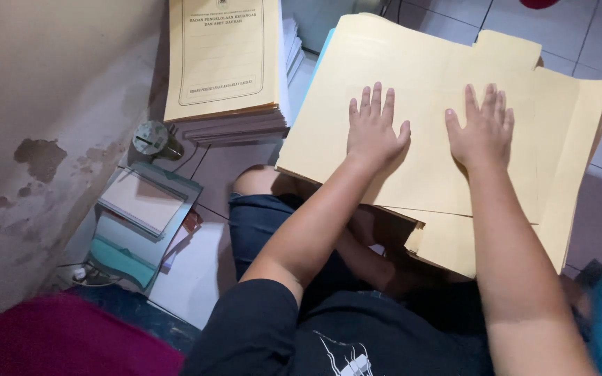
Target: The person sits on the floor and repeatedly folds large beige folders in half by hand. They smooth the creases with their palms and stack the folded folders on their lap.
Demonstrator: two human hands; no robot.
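A large pale-yellow paper folder (426, 76) lies on top of a loose pile of the same folders (573, 174) across my lap. My left hand (374, 129) rests flat on the top folder with fingers spread, holding nothing. My right hand (482, 125) presses flat on the same sheet a little to the right, fingers apart too. A light blue edge (322, 52) shows under the pile at its far left. My bare knee (263, 181) sticks out below the pile's near left corner.
A tall stack of printed yellow covers (224, 63) stands at the far left on the tiled floor (593, 35). A roll of tape (151, 138) and a pile of books (141, 216) sit by the stained wall (36, 139). Magenta cloth (64, 341) lies nearest.
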